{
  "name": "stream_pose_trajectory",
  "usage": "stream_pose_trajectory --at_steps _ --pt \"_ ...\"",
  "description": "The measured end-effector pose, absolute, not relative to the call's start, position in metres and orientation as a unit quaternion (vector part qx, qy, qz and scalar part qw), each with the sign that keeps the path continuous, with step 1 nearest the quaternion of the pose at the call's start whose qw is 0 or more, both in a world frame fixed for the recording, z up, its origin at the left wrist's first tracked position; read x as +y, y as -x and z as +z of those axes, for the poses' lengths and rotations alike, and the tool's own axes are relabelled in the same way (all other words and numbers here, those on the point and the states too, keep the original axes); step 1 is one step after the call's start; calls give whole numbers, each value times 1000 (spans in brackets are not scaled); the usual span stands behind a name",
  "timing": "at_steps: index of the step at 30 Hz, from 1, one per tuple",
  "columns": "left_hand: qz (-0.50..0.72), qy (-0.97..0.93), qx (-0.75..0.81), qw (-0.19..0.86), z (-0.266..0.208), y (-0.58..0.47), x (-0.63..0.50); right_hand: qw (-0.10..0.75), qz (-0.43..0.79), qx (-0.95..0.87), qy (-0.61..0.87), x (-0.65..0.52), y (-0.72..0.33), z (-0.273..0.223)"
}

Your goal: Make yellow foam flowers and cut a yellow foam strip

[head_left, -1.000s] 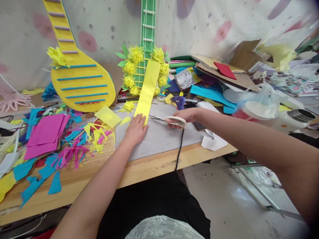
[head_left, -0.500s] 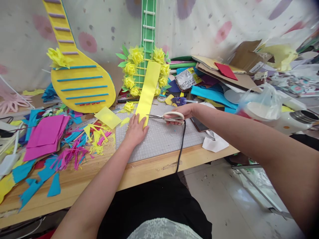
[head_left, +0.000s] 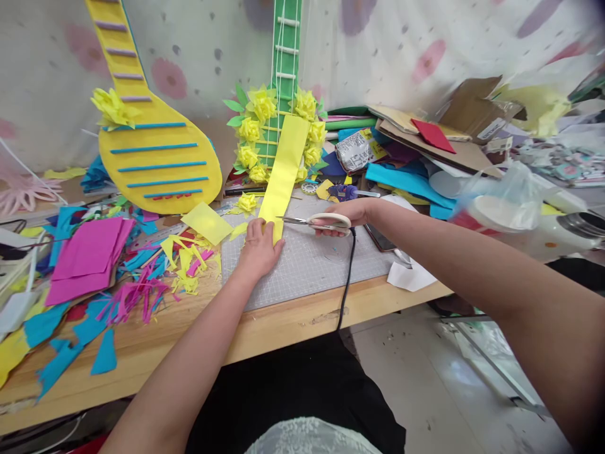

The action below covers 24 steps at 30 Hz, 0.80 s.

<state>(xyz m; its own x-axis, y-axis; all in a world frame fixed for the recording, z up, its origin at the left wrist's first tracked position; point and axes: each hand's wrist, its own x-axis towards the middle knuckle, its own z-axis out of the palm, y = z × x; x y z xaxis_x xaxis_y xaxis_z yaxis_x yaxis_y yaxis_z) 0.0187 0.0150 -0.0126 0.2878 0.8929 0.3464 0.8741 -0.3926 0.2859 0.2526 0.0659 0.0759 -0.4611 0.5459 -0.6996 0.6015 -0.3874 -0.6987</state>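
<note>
My left hand [head_left: 259, 253] holds the lower end of a long yellow paper strip [head_left: 286, 154] at the cutting mat [head_left: 302, 268], its fingers bent over the paper. The strip slants up and away, covering part of a green instrument-shaped piece [head_left: 286, 63] trimmed with yellow paper flowers. In my right hand [head_left: 357, 210] are scissors [head_left: 331, 222] with pale handles. Their blades point left, with the tips at the strip's right edge just beyond my left fingers. A yellow paper square [head_left: 207, 223] and a yellow paper flower [head_left: 246, 202] lie left of the strip.
A yellow instrument-shaped piece [head_left: 161, 161] stands at the back left. Magenta sheets [head_left: 87, 255] and coloured scraps [head_left: 186, 255] cover the left side. A glue gun [head_left: 343, 192], a phone [head_left: 380, 239] and a white paper piece [head_left: 411, 275] lie right. A black cord [head_left: 347, 284] hangs over the table's edge.
My left fingers have bent more over the strip's lower end. The scissors keep nearly the same place beside the strip. The whole view has shifted slightly.
</note>
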Motion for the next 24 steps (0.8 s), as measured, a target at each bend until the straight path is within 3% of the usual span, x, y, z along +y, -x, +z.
stream_pose_trajectory --at_steps 8,17,24 --pt "239 -792 560 45 -13 -17 17 -9 -654 535 -535 47 -260 85" --pt "235 -786 571 40 -11 -20 16 -330 -538 438 -640 40 -194 56" --pt "242 -783 570 56 -11 -19 16 -347 -497 481 -634 58 -149 29"
